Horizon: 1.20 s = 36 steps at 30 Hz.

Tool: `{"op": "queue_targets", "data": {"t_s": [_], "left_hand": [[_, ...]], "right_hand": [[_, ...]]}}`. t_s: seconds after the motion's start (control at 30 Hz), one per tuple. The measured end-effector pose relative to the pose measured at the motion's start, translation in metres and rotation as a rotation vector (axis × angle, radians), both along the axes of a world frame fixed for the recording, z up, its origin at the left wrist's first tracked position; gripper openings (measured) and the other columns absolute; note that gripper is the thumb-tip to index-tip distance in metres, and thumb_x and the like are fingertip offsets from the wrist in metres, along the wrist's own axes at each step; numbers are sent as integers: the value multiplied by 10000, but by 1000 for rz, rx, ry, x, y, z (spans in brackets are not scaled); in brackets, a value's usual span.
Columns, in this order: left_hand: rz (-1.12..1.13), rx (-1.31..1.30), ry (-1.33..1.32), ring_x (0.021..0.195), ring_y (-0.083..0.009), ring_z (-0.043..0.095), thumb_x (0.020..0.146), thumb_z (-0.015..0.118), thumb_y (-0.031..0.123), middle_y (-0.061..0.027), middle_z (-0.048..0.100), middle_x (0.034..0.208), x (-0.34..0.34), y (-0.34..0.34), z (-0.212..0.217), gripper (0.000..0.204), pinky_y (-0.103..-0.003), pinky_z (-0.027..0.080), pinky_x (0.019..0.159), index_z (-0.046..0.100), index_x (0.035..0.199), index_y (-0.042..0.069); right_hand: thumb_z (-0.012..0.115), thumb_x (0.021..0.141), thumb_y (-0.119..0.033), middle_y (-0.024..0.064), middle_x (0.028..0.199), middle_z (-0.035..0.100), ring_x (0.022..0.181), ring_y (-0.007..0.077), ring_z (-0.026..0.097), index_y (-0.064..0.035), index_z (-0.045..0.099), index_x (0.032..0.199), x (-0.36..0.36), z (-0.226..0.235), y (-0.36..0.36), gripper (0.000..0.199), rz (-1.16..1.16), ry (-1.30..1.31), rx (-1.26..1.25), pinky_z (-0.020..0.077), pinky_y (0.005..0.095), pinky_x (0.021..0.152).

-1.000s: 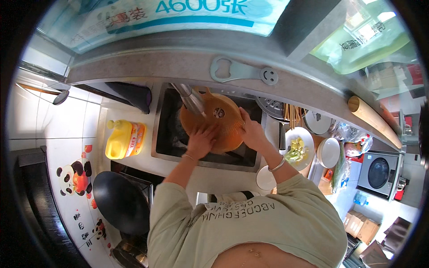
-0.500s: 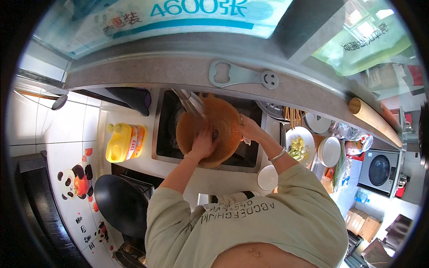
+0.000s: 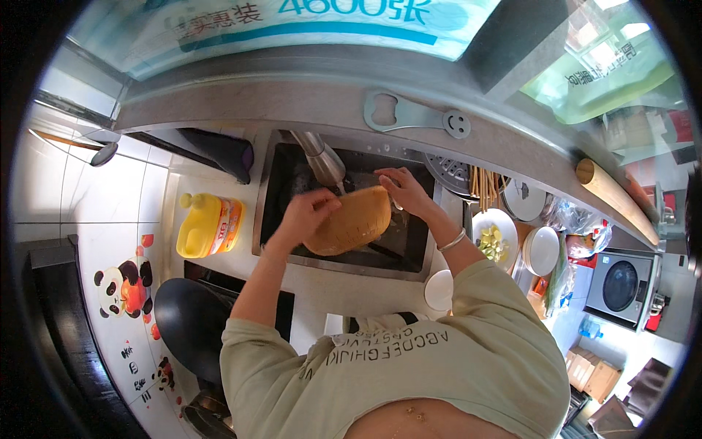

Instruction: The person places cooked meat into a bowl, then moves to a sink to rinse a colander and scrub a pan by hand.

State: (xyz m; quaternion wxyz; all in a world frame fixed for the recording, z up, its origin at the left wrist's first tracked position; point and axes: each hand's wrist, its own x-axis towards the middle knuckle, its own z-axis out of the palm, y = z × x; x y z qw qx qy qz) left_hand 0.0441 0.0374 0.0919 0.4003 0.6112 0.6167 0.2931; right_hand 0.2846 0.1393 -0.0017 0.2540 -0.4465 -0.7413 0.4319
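Observation:
A round wooden cutting board [image 3: 349, 224] stands tilted in the dark sink [image 3: 292, 155], under the metal faucet [image 3: 325, 164]. My left hand [image 3: 307, 214] has its bent fingers closed at the board's upper left edge. Close by the upper right edge, my right hand [image 3: 406, 192] holds its fingers stretched out and apart, the thumb nearest the wood. Whether that thumb touches the board is hard to make out. A bracelet circles my right wrist.
Left of the sink stands a yellow jug [image 3: 208, 225], with a black wok [image 3: 191, 329] nearer me. To the right are a plate of chopped pieces [image 3: 495, 238], chopsticks [image 3: 484, 187] and white bowls [image 3: 541, 250]. A bottle opener [image 3: 413, 115] lies on the ledge above.
The board has gone from lying broad face up to a steep tilt. My left hand has moved from its face to its edge; my right hand has loosened from its right rim.

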Motion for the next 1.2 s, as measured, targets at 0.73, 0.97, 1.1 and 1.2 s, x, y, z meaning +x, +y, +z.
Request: {"op": "queue_targets", "data": {"t_s": [0.73,0.97,1.1,1.2], "left_hand": [[511,14,-260,1238,-248,387,944,436,348,-143,403,1352,-26,-6,-102,513,-316,306,1015,377,1335,22],[527,40,-341,1257,-185,357,958,434,266,-116,367,1382,-28,-17,-103,481,-264,277,1027,342,1353,6],[610,-37,-408,1258,-191,366,947,440,331,-101,395,1372,-13,-33,-88,493,-288,281,1027,380,1340,41],[674,-170,-529,1269,-194,350,931,445,397,-80,383,1380,-8,-52,-107,539,-333,275,1025,361,1361,83]], "right_hand": [[545,902,-250,-18,764,563,687,88,469,-8,622,877,-6,52,15,255,205,127,-723,393,249,618],[546,901,-214,6,846,578,749,95,504,8,604,995,-19,56,8,248,50,324,-784,415,244,673],[540,902,-192,28,963,586,831,106,533,13,570,1087,-4,45,4,278,-81,407,-934,439,248,724],[544,898,-180,38,994,588,901,113,541,11,549,1116,19,45,-4,290,-46,546,-968,448,243,751]]}}
